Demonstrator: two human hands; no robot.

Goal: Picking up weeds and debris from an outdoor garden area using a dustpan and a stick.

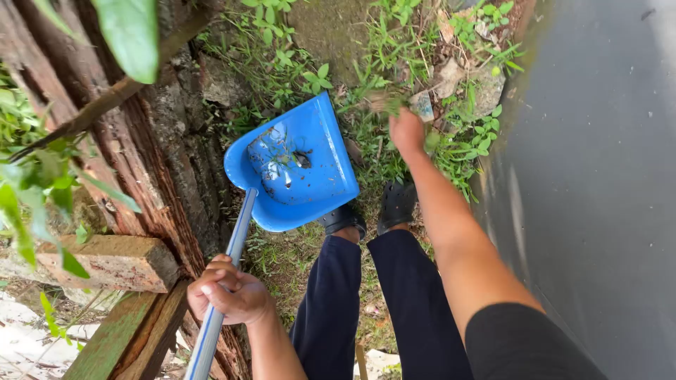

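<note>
Nearest, at lower left, the left hand (229, 294) grips the dustpan handle (227, 281); the blue dustpan (299, 176) sits centre frame. At upper centre, the right hand (407, 130) closes on weeds (384, 102), seemingly gathering them; dropping them into the pan looks next.

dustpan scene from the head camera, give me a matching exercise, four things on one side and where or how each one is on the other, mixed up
Things:
1. dustpan
2. left hand
3. right hand
4. shoes

Places or states:
a. reaching into the weeds
b. black, on the ground below the pan
c. blue, with bits of debris inside
d. closed round the metal handle

Pairs: 1-c, 2-d, 3-a, 4-b
</note>
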